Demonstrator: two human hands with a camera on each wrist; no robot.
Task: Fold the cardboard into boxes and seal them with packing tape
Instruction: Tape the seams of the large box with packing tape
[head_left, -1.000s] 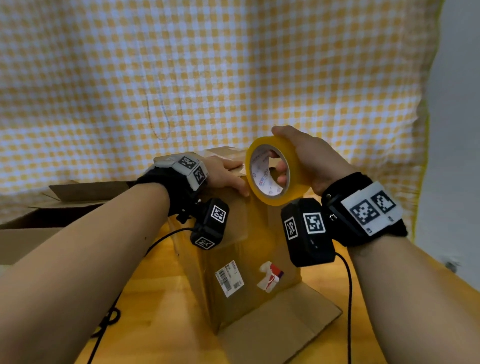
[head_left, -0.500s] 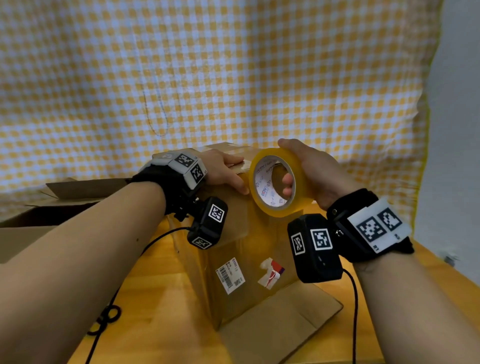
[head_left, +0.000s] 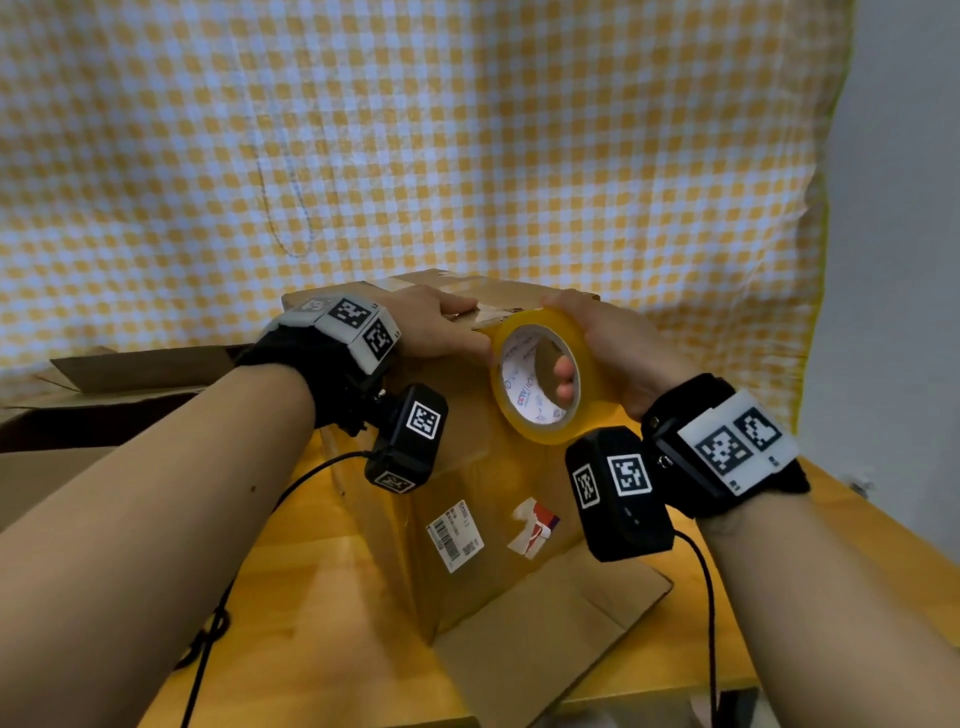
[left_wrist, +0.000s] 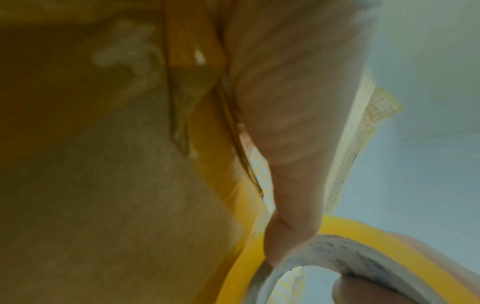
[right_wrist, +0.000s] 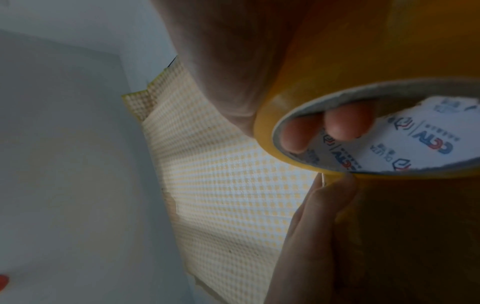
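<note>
Head view bright; wrist views dim, seemingly motion-blurred.

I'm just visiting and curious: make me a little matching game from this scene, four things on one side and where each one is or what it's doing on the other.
Things:
1. yellow roll of packing tape
2. brown cardboard box
3. left hand
4. white barcode label

States:
A. stuck on the box's front side
B. pressing on the box's top
C. gripped by the right hand, fingers through its core
D. standing on the wooden table

Pairs: 1-C, 2-D, 3-B, 4-A
</note>
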